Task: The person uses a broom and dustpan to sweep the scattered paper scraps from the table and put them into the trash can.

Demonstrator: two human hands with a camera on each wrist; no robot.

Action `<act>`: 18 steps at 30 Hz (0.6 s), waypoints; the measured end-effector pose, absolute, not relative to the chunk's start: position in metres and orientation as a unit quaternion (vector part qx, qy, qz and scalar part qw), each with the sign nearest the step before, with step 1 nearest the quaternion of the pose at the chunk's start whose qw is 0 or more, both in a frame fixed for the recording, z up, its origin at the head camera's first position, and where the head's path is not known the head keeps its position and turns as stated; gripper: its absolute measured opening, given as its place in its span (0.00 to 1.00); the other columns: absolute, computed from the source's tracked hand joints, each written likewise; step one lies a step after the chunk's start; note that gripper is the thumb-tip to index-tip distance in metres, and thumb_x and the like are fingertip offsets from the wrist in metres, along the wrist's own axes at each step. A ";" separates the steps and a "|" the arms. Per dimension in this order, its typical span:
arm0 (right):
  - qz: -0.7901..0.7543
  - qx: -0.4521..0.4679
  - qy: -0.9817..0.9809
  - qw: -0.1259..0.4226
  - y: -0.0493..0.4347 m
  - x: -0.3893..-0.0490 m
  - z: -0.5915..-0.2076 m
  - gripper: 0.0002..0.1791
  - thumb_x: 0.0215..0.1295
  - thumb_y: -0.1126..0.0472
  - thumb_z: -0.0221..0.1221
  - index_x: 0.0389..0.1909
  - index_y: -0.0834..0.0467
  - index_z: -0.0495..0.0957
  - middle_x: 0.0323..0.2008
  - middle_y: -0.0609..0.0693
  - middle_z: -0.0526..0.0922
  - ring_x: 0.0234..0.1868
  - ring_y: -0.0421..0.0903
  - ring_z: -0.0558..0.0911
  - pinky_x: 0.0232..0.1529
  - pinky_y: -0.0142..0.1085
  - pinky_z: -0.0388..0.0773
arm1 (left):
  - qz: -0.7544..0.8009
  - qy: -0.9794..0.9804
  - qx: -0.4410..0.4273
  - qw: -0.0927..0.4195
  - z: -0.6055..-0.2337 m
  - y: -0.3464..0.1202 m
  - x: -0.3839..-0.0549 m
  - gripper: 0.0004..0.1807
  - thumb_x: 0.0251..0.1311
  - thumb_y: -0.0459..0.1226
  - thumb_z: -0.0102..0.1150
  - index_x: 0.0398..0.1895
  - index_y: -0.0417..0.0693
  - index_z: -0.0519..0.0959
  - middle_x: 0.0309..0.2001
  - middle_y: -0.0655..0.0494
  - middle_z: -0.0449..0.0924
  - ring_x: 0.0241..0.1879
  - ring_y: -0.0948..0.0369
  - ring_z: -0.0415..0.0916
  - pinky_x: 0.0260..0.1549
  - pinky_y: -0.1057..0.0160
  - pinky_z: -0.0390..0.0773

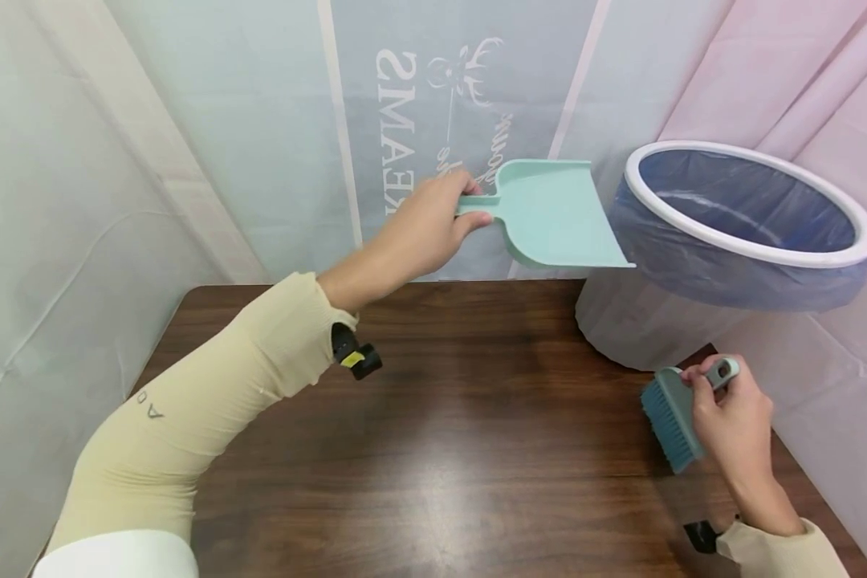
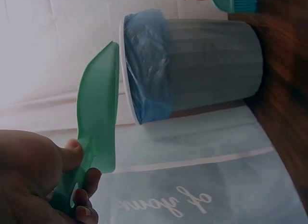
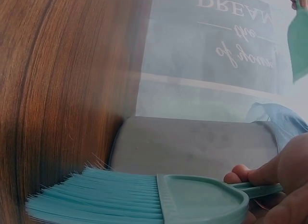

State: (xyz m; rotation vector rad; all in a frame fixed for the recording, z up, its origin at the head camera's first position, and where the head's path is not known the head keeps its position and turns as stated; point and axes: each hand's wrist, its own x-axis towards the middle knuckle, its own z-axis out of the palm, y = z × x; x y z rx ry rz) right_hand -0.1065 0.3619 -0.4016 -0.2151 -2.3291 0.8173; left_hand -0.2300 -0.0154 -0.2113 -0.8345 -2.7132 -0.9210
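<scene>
A mint-green dustpan (image 1: 556, 213) is held up by its handle in my left hand (image 1: 433, 221), its wide front edge pointing right toward the bin. In the left wrist view the thumb lies along the dustpan's (image 2: 98, 108) handle and the fingers curl under it. My right hand (image 1: 737, 417) grips the handle of a small green brush (image 1: 672, 417) at the right side of the table. Its blue-green bristles (image 3: 101, 195) point down and left, close over the wood. Beside the dustpan's edge stands a trash bin (image 1: 643, 313) with a white rim and a blue liner bag (image 1: 751, 281).
The dark wooden table (image 1: 433, 449) spreads below both hands. A printed cloth curtain (image 1: 462, 104) hangs behind it, with pale sheets on the left and pink ones (image 1: 852, 353) on the right. The bin takes up the table's far right corner.
</scene>
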 end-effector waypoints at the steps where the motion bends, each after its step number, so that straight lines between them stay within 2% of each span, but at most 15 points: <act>1: 0.312 -0.082 -0.889 0.326 0.362 -0.107 -0.402 0.04 0.70 0.72 0.57 0.43 0.65 0.74 0.32 0.35 0.79 0.34 0.17 0.74 0.36 0.13 0.66 | -0.310 -0.907 -0.276 0.074 -0.214 -0.019 -0.228 0.17 0.73 0.45 0.57 0.54 0.41 0.75 0.44 0.53 0.80 0.39 0.59 0.71 0.40 0.62 0.72; 7: 0.309 -0.080 -0.890 0.326 0.361 -0.107 -0.400 0.04 0.69 0.73 0.57 0.42 0.64 0.74 0.32 0.34 0.79 0.34 0.16 0.74 0.35 0.13 0.66 | -0.320 -0.910 -0.261 0.039 -0.233 -0.034 -0.214 0.17 0.73 0.44 0.57 0.54 0.41 0.75 0.42 0.53 0.80 0.35 0.57 0.72 0.38 0.61 0.73; 10: 0.310 -0.080 -0.889 0.328 0.361 -0.107 -0.400 0.04 0.69 0.72 0.57 0.40 0.62 0.74 0.31 0.31 0.78 0.33 0.16 0.74 0.35 0.13 0.66 | -0.313 -0.913 -0.259 0.026 -0.241 -0.039 -0.207 0.16 0.73 0.44 0.58 0.54 0.42 0.76 0.42 0.53 0.81 0.37 0.57 0.73 0.39 0.60 0.74; 18: 0.304 -0.071 -0.891 0.331 0.361 -0.107 -0.400 0.05 0.69 0.73 0.57 0.38 0.60 0.73 0.31 0.29 0.77 0.33 0.15 0.73 0.32 0.14 0.66 | -0.329 -0.906 -0.265 0.029 -0.262 -0.053 -0.187 0.14 0.71 0.41 0.61 0.51 0.40 0.76 0.41 0.52 0.82 0.38 0.56 0.74 0.43 0.58 0.75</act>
